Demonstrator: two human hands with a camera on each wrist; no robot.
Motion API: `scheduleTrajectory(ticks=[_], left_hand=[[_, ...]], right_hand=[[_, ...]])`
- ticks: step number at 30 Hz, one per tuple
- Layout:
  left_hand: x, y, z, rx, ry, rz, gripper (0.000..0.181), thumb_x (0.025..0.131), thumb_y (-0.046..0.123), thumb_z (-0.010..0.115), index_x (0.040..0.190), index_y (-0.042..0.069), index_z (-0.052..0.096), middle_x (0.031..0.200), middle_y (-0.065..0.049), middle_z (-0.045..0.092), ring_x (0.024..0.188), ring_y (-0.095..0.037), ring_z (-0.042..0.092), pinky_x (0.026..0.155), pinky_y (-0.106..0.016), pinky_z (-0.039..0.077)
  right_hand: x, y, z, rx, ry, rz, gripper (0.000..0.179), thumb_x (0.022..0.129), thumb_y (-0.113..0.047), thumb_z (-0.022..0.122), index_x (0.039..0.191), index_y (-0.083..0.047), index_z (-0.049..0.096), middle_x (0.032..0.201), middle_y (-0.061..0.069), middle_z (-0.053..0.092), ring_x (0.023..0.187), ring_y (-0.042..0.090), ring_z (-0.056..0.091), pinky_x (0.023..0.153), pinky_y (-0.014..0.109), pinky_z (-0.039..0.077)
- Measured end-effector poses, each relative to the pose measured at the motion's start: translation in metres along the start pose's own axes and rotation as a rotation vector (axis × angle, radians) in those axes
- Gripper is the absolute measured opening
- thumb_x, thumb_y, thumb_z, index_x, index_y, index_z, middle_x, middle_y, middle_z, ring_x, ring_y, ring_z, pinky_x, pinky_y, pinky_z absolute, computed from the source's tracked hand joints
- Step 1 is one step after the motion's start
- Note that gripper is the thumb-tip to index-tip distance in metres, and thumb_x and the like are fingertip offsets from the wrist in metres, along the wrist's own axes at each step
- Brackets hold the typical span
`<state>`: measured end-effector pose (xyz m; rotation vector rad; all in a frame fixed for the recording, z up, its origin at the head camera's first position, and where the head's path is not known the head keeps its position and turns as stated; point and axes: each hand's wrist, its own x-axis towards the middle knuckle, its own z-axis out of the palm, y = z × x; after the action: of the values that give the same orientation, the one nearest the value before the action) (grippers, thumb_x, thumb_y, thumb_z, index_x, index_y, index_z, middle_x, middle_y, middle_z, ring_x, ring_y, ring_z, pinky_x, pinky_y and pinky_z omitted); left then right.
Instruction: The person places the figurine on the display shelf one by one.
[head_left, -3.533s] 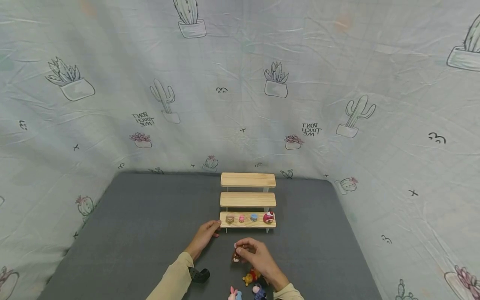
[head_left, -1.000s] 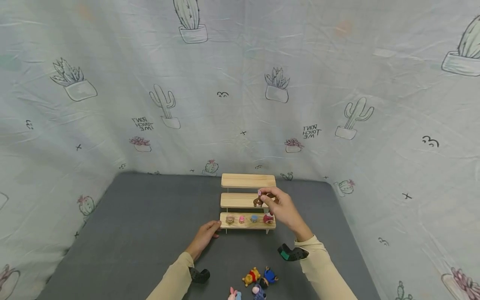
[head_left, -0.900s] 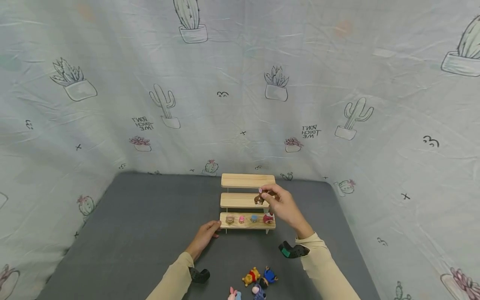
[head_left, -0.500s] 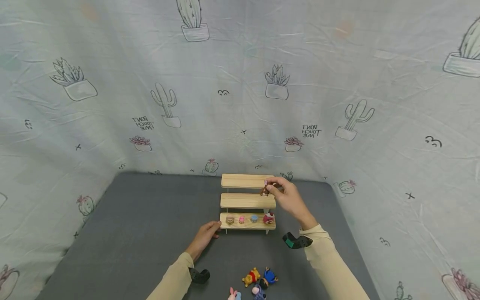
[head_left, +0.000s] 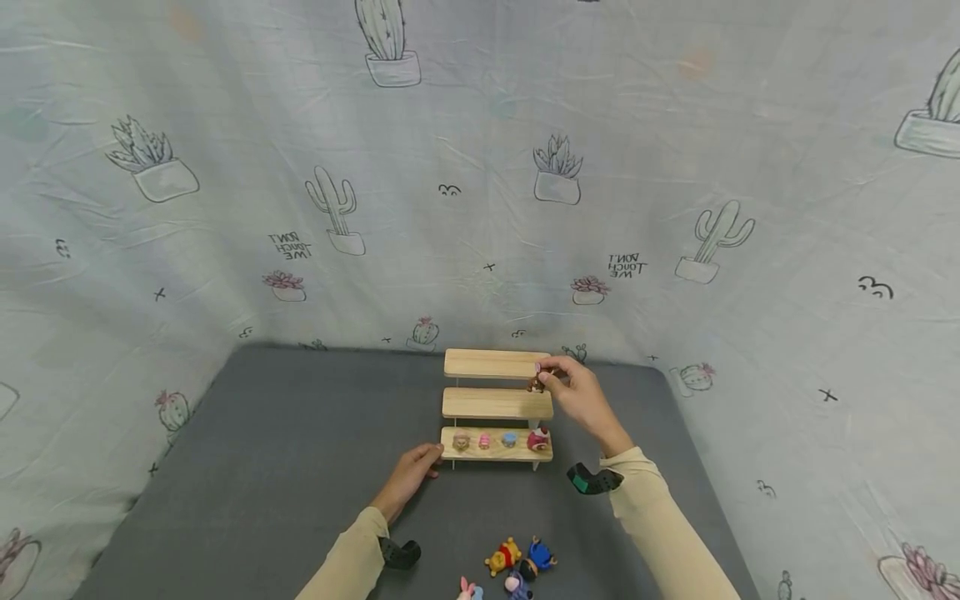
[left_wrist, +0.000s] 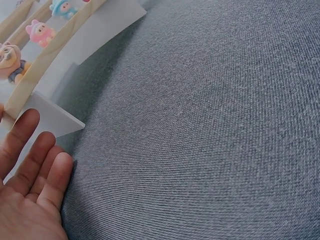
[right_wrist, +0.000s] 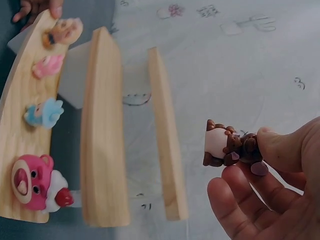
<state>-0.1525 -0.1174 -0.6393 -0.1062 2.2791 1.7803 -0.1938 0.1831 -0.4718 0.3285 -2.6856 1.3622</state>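
Note:
My right hand (head_left: 583, 402) pinches a small brown figurine (right_wrist: 220, 144) with a whitish belly between thumb and fingers. In the head view it is held up over the right end of the middle tier, overlapping the gap below the top tier. My left hand (head_left: 408, 477) holds the left end of the bottom tier of a three-tier wooden display shelf (head_left: 497, 403), thumb on the board and the other fingers lower down. On that bottom tier stand a tan figurine (right_wrist: 62, 32), a pink one (right_wrist: 48, 66), a blue-hatted one (right_wrist: 44, 112) and a magenta bear (right_wrist: 32, 182).
Near the front of the grey table (head_left: 300, 450) lie a yellow bear figurine in red (head_left: 502, 557), a blue-clad figurine (head_left: 540, 552), a purple-blue donkey (head_left: 517, 585) and a pink-eared figurine (head_left: 468, 590). A cactus-print cloth (head_left: 487, 208) hangs behind.
My right hand has carried the brown figurine from low in front of the shelf up over its tiers, then slightly right and farther back. My left hand stays at the shelf end.

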Motion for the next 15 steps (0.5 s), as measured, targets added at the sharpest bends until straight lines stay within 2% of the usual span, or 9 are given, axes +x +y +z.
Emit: scheduleTrajectory(ticks=[10, 15], left_hand=[[-0.001, 0.003, 0.0, -0.005, 0.004, 0.012, 0.045, 0.104, 0.042, 0.054, 0.112, 0.0, 0.068, 0.112, -0.012, 0.066, 0.098, -0.018, 0.062, 0.083, -0.031, 0.053], [-0.001, 0.003, 0.0, -0.001, 0.003, 0.006, 0.045, 0.104, 0.043, 0.053, 0.11, 0.001, 0.069, 0.112, -0.011, 0.066, 0.099, -0.018, 0.062, 0.083, -0.03, 0.053]], right_hand=[[0.002, 0.011, 0.004, -0.031, 0.011, 0.035, 0.023, 0.103, -0.019, 0.06, 0.124, -0.011, 0.066, 0.119, 0.01, 0.065, 0.108, 0.028, 0.063, 0.085, 0.042, 0.052], [0.003, 0.014, 0.006, -0.045, 0.012, 0.066, 0.022, 0.104, -0.02, 0.06, 0.122, -0.011, 0.066, 0.117, 0.009, 0.065, 0.106, 0.027, 0.062, 0.08, 0.039, 0.05]])
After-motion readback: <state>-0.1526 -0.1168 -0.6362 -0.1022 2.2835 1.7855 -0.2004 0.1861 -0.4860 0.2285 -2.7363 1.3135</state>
